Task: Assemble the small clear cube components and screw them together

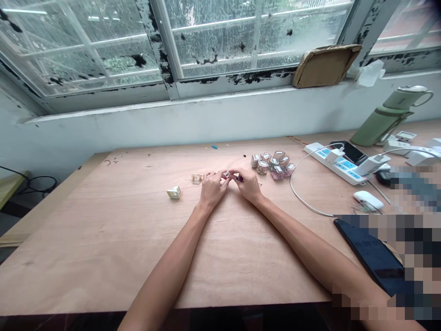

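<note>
A small clear piece [226, 174] is pinched at the fingertips of the left hand [212, 187], over the table [138, 243]. The right hand [248, 185], beside it, curls closed around a dark piece [240, 179]. Two boxes [174, 192] lie left; jars [274, 163] cluster right.

A green bottle [382, 122] stands behind a power strip [319, 152] bearing 2 white adapters [372, 165]; a white case [368, 200] lies nearer; brown cardboard [325, 69] leans by the window [237, 34].

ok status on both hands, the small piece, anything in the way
Left hand pinching small clear piece. Right hand close against it, grip unclear. Container cluster beyond right hand, not blocking.
</note>
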`<action>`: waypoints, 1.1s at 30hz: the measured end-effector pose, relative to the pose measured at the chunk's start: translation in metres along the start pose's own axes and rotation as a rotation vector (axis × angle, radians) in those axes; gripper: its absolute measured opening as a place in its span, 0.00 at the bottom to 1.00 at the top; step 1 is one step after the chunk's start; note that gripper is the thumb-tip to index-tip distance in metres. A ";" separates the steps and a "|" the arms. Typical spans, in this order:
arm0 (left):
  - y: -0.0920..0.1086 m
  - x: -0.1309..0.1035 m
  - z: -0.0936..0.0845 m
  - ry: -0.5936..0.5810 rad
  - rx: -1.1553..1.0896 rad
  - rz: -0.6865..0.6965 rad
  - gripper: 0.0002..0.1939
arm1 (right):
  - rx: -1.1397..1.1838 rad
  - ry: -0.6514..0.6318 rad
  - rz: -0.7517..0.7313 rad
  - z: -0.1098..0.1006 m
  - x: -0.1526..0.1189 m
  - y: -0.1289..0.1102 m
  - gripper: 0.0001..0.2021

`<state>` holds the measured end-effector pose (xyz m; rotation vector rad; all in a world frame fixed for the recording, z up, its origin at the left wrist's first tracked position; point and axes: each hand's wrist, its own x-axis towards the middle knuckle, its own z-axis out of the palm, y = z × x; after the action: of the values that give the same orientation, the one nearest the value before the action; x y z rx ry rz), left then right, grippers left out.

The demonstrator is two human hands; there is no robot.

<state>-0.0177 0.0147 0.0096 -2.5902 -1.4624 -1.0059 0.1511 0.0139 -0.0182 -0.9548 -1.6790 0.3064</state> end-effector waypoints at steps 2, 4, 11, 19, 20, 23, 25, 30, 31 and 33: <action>-0.001 0.000 0.000 0.019 -0.004 0.003 0.11 | 0.001 -0.007 0.004 0.000 0.000 0.000 0.09; -0.001 0.000 0.001 0.034 -0.007 0.008 0.11 | 0.005 -0.008 0.003 -0.001 0.000 0.000 0.09; -0.003 0.000 0.001 0.039 -0.023 0.021 0.11 | -0.002 -0.018 0.004 -0.002 0.000 -0.001 0.08; 0.000 -0.001 -0.002 0.015 -0.008 0.014 0.10 | -0.006 -0.026 -0.025 -0.003 0.003 -0.004 0.10; 0.000 -0.001 -0.002 0.012 -0.007 0.011 0.11 | -0.010 -0.026 -0.025 -0.004 0.003 -0.004 0.10; 0.000 -0.001 -0.003 -0.004 -0.009 0.004 0.11 | -0.037 -0.034 -0.001 -0.004 0.003 -0.006 0.10; 0.000 -0.001 -0.003 -0.011 -0.023 -0.001 0.11 | -0.070 -0.029 0.024 -0.004 0.003 -0.006 0.10; -0.002 -0.001 -0.002 0.005 -0.056 0.001 0.13 | -0.127 0.028 0.070 -0.006 0.003 -0.010 0.10; -0.002 -0.001 -0.002 0.008 -0.057 0.001 0.13 | -0.126 0.044 0.063 -0.006 0.003 -0.012 0.11; -0.002 0.000 -0.002 0.004 -0.058 -0.002 0.13 | -0.119 0.110 0.045 -0.008 0.003 -0.015 0.12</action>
<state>-0.0208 0.0151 0.0107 -2.6250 -1.4571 -1.0695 0.1515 0.0041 -0.0040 -1.0791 -1.5905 0.1819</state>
